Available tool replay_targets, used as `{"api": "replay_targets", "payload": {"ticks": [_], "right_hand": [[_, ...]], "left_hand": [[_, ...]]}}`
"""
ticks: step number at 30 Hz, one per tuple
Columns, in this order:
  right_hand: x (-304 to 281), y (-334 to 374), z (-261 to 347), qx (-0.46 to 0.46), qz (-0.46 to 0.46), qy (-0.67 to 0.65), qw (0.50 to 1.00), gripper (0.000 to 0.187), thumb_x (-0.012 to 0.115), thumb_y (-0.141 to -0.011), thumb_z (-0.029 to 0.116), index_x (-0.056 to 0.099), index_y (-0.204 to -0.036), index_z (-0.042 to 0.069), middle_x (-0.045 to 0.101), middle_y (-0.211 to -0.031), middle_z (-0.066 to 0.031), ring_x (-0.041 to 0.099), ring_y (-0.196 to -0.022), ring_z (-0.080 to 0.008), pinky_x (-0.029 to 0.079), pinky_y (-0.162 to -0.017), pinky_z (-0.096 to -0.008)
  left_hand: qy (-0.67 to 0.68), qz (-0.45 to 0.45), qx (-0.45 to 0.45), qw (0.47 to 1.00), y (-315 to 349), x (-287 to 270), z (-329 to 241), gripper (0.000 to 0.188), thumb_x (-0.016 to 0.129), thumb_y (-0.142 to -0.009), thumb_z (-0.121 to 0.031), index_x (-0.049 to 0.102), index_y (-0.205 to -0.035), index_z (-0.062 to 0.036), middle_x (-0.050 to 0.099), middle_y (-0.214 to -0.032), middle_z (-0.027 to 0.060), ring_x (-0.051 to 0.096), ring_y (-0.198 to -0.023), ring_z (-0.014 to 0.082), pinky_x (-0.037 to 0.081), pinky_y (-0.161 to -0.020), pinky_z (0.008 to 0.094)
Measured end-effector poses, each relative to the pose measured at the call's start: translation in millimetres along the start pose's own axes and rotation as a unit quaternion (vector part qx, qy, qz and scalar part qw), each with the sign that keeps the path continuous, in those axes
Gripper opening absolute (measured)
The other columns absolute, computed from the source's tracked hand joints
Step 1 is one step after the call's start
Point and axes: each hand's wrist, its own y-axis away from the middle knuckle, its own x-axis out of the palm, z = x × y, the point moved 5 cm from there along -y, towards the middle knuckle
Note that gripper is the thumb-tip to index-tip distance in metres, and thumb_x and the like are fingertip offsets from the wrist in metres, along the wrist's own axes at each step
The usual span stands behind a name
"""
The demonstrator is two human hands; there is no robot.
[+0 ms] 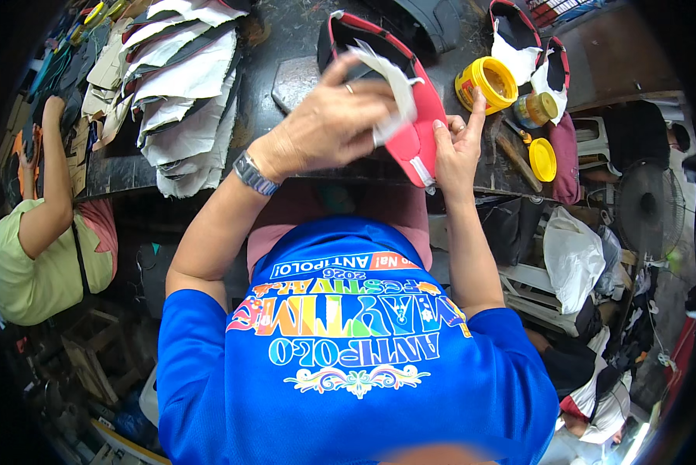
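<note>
A red shoe upper (pixel 428 108) with dark lining and a white strip at its lower end is held above the dark table. My right hand (pixel 458 155) grips its right edge, thumb in front, index finger raised and the other fingers curled. Over the upper's left side, my left hand (pixel 317 128), with a watch at the wrist, is smeared by motion at the fingers. A piece of white cloth (pixel 400 91) lies at those fingertips, along the upper; whether they grip it is unclear. Close to my right hand stands an open yellow jar (pixel 472 84) with brownish contents.
A stack of white-cloth pieces (pixel 193 93) covers the table's left. At right lie more red-edged uppers (pixel 516 50), a smaller jar (pixel 535 111), a yellow lid (pixel 543 160) and a wooden-handled tool (pixel 518 164). A person in a light green shirt (pixel 26 263) works at far left.
</note>
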Motion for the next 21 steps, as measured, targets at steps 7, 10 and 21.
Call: {"api": "replay_targets", "payload": {"ticks": [7, 10, 21], "right_hand": [[9, 6, 26, -0.221, -0.046, 0.223, 0.948, 0.078, 0.065, -0.088, -0.005, 0.036, -0.159, 0.006, 0.061, -0.111, -0.0095, 0.058, -0.098, -0.0188, 0.051, -0.086, -0.0345], [6, 9, 41, -0.254, -0.027, 0.178, 0.950, 0.073, 0.071, -0.088, -0.001, 0.042, -0.155, 0.005, 0.065, -0.097, -0.0058, 0.059, -0.091, -0.0149, 0.049, -0.082, -0.0316], [8, 8, 5, -0.020, 0.100, -0.027, 0.994, 0.080, 0.066, -0.095, -0.002, 0.027, -0.164, 0.010, 0.069, -0.122, -0.0078, 0.066, -0.095, -0.0112, 0.054, -0.088, -0.0281]], "left_hand": [[0.136, 0.115, -0.012, 0.984, 4, 10, -29, 0.013, 0.068, -0.069, -0.003, 0.061, -0.079, -0.0064, 0.065, -0.080, 0.0093, 0.068, -0.090, 0.0270, 0.023, -0.126, 0.0578], [0.124, 0.165, -0.004, 0.979, -2, 22, -34, 0.008, 0.066, -0.071, -0.005, 0.058, -0.072, -0.0056, 0.064, -0.079, 0.0094, 0.068, -0.089, 0.0274, 0.022, -0.126, 0.0587], [0.333, 0.173, -0.066, 0.925, -32, 2, -18, 0.014, 0.073, -0.086, -0.009, 0.070, -0.097, -0.0018, 0.073, -0.091, 0.0116, 0.073, -0.091, 0.0291, 0.056, -0.094, 0.0398]]}}
